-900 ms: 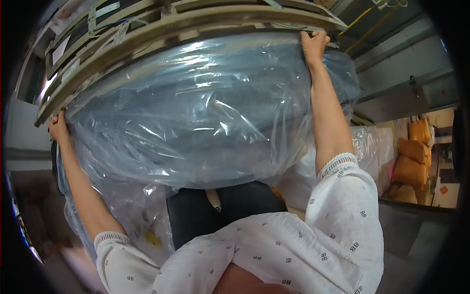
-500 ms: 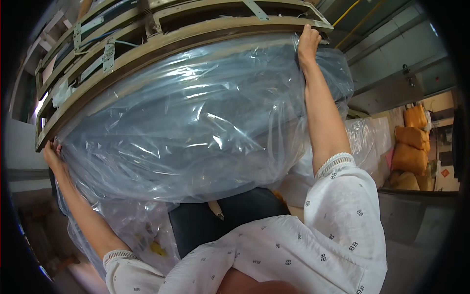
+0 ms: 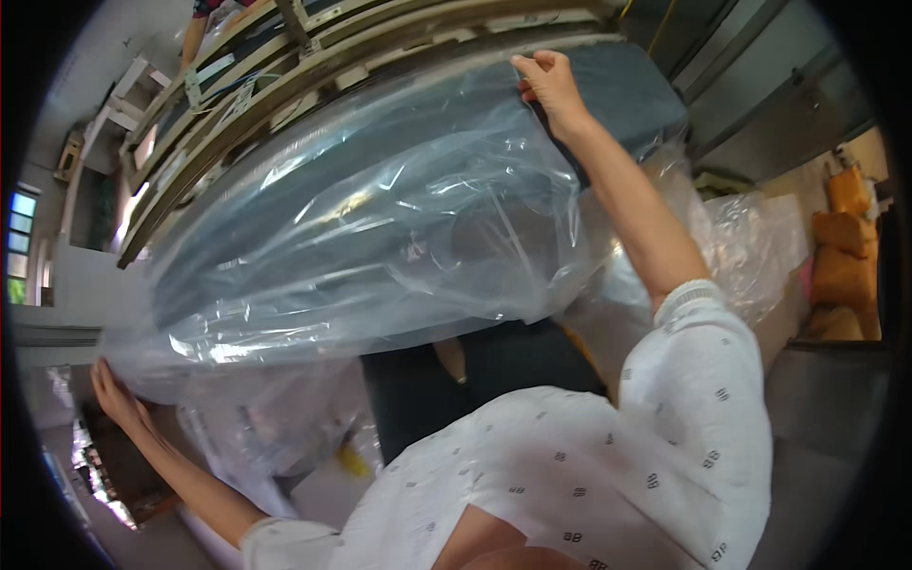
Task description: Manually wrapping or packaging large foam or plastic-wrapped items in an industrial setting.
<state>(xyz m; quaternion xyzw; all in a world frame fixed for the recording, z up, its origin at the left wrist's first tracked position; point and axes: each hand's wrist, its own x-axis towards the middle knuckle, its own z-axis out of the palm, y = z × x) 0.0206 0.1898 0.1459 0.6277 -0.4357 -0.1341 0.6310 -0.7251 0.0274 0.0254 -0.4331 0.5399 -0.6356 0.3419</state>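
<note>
A clear plastic sheet [image 3: 380, 218] drapes over a long dark grey upholstered piece [image 3: 613, 81], shiny and wrinkled across its front. My right hand [image 3: 556, 93], near the top right, pinches the sheet's edge with bent fingers; beyond it the grey surface lies bare. At the far left, lower down, my left hand [image 3: 121, 397] grips the sheet's other end, with the fingers partly hidden by the film. Behind the upholstery runs a wooden frame [image 3: 285, 71] with metal brackets, which neither hand touches.
At the upper left, another person's arm [image 3: 193, 43] shows beyond the frame. More crumpled clear plastic [image 3: 755, 247] lies to the right, near orange bundles [image 3: 844, 247]. A window [image 3: 21, 242] is at the left, and a grey wall panel [image 3: 798, 104] stands at the right.
Both hands have left the frame's lower rail. The left hand came down with the sheet's end; the right moved leftward, baring the grey right end. The view has shifted too.
</note>
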